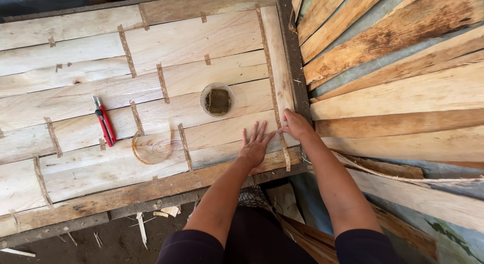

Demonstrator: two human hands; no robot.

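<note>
Both hands flat by glue-filled cup on veneer sheet

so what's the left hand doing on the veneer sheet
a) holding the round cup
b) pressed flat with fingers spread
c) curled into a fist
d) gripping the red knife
b: the left hand lies palm down with fingers spread on the veneer sheet, while the red knife and the round cup sit untouched further off.
</note>
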